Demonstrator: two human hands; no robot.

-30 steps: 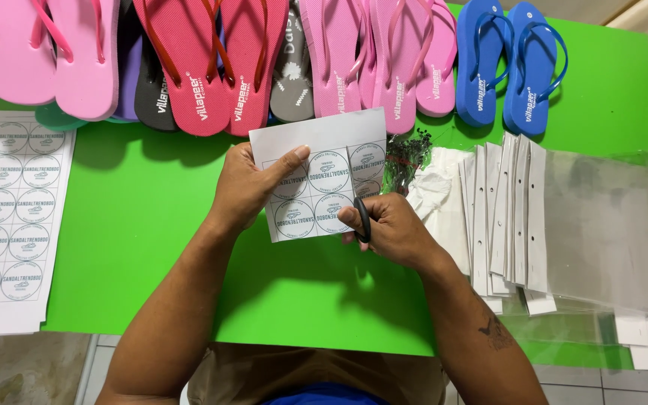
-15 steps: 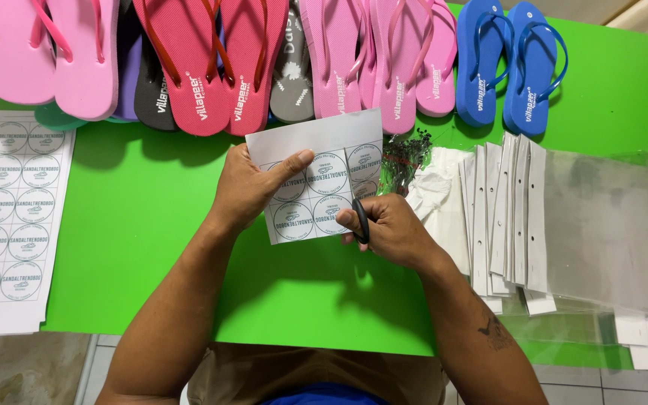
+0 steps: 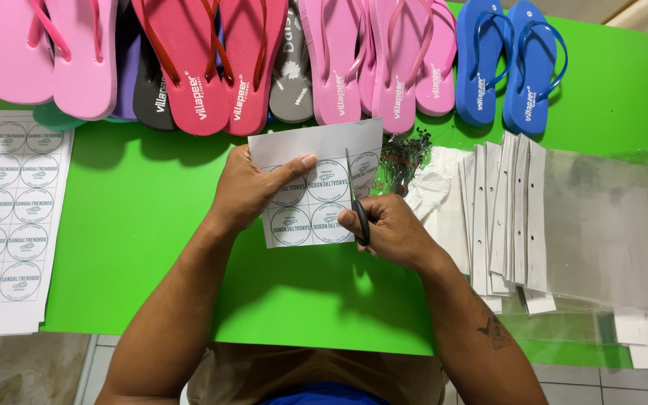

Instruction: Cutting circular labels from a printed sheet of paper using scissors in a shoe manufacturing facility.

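My left hand (image 3: 245, 191): thumb and fingers pinching label sheet (image 3: 316, 184) above green table (image 3: 151, 202) | my right hand (image 3: 388, 229): fingers closed through scissors (image 3: 355, 199), blades pointing away, running up the sheet between label columns, right of left thumb.

flip-flops (image 3: 234, 67) along table's far edge | sticker sheet (image 3: 9, 217) left | clear bags (image 3: 586, 225) right

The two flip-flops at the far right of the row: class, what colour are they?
Blue flip-flops, soles and straps alike, seen clearly in the head view.
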